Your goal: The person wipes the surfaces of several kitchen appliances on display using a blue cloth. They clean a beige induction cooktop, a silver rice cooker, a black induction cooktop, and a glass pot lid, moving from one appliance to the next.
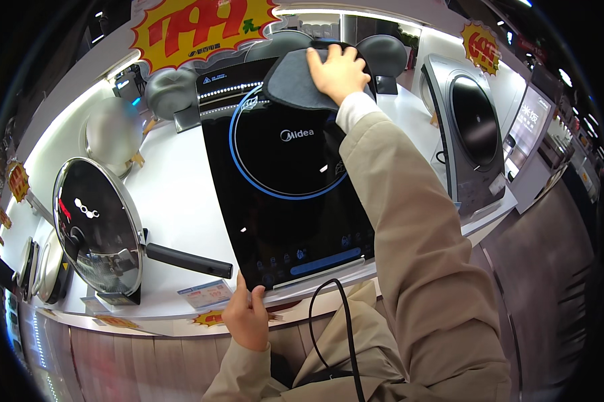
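Note:
A black induction cooktop [282, 228] with a blue ring is propped up in front of me on the white display counter. On its upper part lies a dark grey cloth [292, 77]. My right hand [339, 72] rests on the cloth, palm down with the fingers spread, pressing it against the glass. My left hand [247, 318] is at the cooktop's lower left corner, its thumb and forefinger at the edge; the other fingers are curled and partly hidden.
A lidded pan [98, 231] stands on edge at the left, its black handle [188, 260] reaching toward the cooktop. A silver appliance [473, 127] stands at the right. Price signs [201, 30] hang above. A black cable [349, 321] loops before my body.

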Demonstrator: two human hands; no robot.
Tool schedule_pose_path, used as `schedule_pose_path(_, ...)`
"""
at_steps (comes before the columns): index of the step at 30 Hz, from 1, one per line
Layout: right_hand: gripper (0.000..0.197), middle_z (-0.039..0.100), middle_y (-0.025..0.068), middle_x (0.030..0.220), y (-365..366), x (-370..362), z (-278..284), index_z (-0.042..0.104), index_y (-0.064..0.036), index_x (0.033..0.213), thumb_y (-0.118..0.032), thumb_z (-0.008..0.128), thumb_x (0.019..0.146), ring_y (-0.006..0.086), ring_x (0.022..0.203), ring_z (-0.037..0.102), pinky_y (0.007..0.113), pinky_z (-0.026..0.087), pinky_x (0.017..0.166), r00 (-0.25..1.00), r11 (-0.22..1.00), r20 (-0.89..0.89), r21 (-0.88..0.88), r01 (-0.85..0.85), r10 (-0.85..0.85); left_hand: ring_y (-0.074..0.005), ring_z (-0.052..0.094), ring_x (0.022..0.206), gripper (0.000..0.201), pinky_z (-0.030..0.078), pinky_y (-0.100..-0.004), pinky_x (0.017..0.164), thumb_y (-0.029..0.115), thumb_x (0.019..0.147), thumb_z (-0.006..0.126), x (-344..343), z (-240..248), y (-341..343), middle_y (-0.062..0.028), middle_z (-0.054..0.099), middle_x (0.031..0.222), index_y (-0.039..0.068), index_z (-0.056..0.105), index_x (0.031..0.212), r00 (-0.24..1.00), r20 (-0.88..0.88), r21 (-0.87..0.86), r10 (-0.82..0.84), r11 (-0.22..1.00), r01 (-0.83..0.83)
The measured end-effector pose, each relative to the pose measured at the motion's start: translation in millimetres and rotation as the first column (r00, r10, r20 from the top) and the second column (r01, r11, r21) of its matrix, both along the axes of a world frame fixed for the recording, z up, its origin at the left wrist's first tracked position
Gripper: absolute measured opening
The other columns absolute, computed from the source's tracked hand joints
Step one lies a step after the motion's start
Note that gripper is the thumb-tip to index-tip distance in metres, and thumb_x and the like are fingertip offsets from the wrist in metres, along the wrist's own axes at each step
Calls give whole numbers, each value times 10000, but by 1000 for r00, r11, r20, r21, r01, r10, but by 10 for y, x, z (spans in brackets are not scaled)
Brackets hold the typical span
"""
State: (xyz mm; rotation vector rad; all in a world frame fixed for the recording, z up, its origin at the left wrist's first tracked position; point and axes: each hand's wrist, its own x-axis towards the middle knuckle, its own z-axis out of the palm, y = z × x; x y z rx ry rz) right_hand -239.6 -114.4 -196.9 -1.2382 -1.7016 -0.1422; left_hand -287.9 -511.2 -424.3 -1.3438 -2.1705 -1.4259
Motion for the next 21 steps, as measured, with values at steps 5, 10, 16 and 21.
schedule_pose_path(5, 694, 695, 273, 1075, 69, 339, -140, 583, 10, 1181, -629, 434, 954, 455, 1034, 666, 499, 515, 915, 992, 986, -119, -158, -58, 39, -249, 560, 516, 469, 448, -336, 503, 59, 855, 743, 27, -4, -4, -167, 604, 684, -43, 618, 1296, 999, 20, -64, 25, 998, -24)
schedule_pose_path(10, 481, 687, 236, 967, -112, 514, -529, 629, -62, 1135, -489, 451, 1005, 446, 898, 676, 542, 531, 794, 993, 998, 93, 0, -67, 67, -282, 575, 534, 463, 461, -356, 516, 86, 858, 748, -16, 14, -50, -178, 615, 703, -58, 622, 1279, 998, -14, -60, 59, 996, -60)
schedule_pose_path(16, 272, 636, 165, 859, 41, 899, -1384, 621, -120, 1246, -156, 522, 995, 366, 720, 640, 473, 505, 572, 951, 837, 307, 527, -146, -27, -334, 676, 638, 471, 522, -407, 558, 212, 895, 720, -126, -118, 46, -195, 687, 793, -41, 611, 1277, 996, -93, 15, 6, 1000, -5)
schedule_pose_path(21, 484, 655, 315, 1034, 93, 1437, -1385, 529, -5, 1142, -454, 370, 1061, 511, 922, 624, 585, 489, 787, 985, 992, 174, -117, 38, -17, -341, 703, 764, 516, 556, -395, 630, 208, 945, 657, 111, -186, 19, -217, 710, 967, -61, 515, 1362, 994, 22, -60, -110, 992, 111)
